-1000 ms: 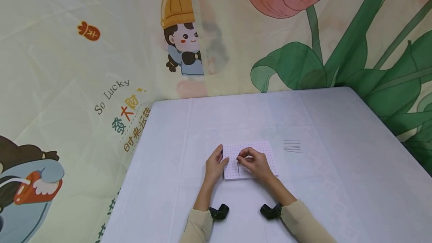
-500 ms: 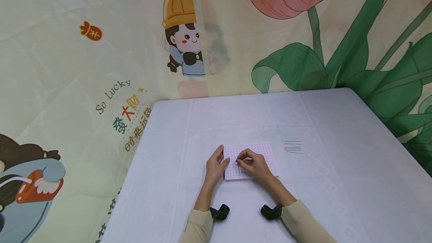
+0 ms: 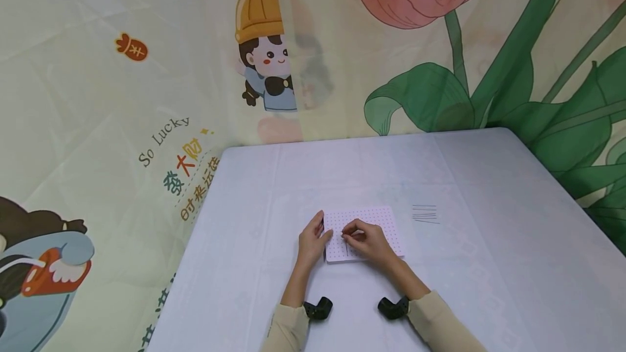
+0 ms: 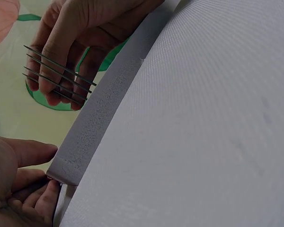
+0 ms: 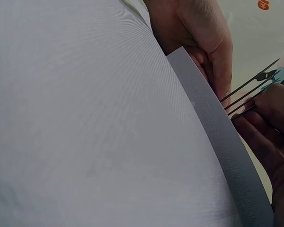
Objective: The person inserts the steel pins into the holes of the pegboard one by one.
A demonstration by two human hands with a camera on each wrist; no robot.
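A pale lilac board (image 3: 381, 221) dotted with rows of small holes lies on the table. At its left edge my left hand (image 3: 311, 240) holds it, thumb by the top edge and the other fingers lower down, as the left wrist view shows. My right hand (image 3: 369, 239) is over the board's middle, thumb and forefinger pinching a thin dark metal rod. Several such rods (image 4: 83, 78) stand upright from the board, side by side, close to the right fingers. In the right wrist view the rods (image 5: 250, 80) rise between both hands. The right hand hides the rods' lower ends in the head view.
Several loose thin rods (image 3: 424, 213) lie in a stack of rows on the white table (image 3: 489, 265), right of the board. Black devices (image 3: 320, 307) are worn on both wrists. A printed cloth (image 3: 332, 58) hangs behind the table.
The right hand's fingertips have sunk slightly toward the board and a little to the left. The left hand keeps its hold on the board's edge.
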